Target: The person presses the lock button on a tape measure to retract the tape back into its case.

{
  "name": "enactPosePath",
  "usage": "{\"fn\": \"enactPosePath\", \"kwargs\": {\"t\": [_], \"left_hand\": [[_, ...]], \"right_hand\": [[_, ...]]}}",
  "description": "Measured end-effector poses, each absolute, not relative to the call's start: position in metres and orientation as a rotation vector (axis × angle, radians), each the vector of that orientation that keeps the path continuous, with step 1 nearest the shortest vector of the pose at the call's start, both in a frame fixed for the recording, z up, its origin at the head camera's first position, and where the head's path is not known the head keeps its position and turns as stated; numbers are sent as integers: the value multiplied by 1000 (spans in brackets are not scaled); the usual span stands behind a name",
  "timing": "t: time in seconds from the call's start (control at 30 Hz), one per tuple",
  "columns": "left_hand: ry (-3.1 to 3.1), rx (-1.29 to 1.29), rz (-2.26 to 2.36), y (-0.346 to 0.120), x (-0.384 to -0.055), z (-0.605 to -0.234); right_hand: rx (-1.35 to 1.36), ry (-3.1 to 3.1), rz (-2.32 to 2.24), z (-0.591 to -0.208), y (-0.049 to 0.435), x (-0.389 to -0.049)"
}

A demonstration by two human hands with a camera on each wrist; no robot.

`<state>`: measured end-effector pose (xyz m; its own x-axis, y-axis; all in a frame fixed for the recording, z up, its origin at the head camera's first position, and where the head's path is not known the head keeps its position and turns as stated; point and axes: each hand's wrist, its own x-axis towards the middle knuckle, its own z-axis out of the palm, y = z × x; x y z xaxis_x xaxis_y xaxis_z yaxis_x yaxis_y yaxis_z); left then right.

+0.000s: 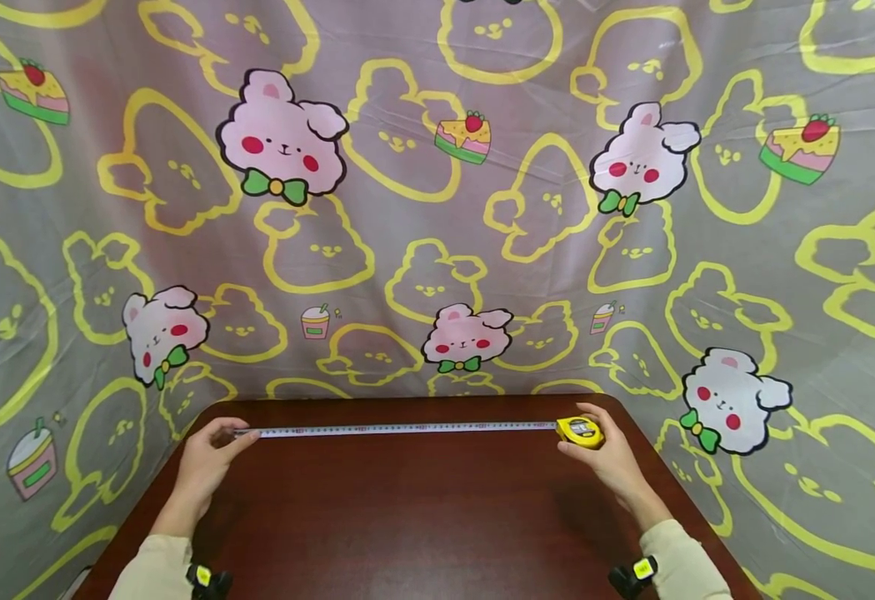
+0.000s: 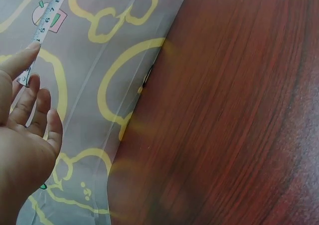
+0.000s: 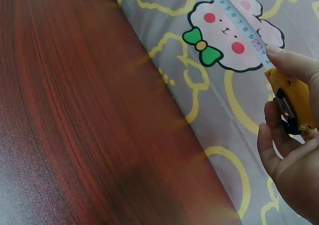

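A yellow tape measure (image 1: 581,431) is gripped in my right hand (image 1: 612,460), its case between thumb and fingers. From its mouth the white blade (image 1: 407,430) runs straight and taut to the left, across the far part of the table. My left hand (image 1: 207,463) pinches the free end between thumb and index finger. In the left wrist view the blade's end (image 2: 25,78) shows between those fingertips, the other fingers loosely bent. The right wrist view shows the thumb on top near the mouth of the yellow case (image 3: 294,98).
Below the hands lies a dark red-brown wooden table (image 1: 400,508) with rounded far corners. A grey curtain (image 1: 407,208) printed with yellow outlines and white rabbit heads hangs behind it and along both sides.
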<state>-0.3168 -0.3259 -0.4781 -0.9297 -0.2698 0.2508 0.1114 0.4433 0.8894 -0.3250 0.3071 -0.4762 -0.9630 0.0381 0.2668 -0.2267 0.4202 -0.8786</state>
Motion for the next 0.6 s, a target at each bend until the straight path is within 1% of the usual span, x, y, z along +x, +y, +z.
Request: {"fn": "enactPosePath", "kwargs": {"t": [0.5,0.6], "left_hand": [[-2326,87,-1518,-312,-319,-479],[-2323,65,-1517,-309,-320,-480]], "right_hand": [[178,-2434,1560,-471,290,-324],[213,-2431,1567,-462,284,-317]]}}
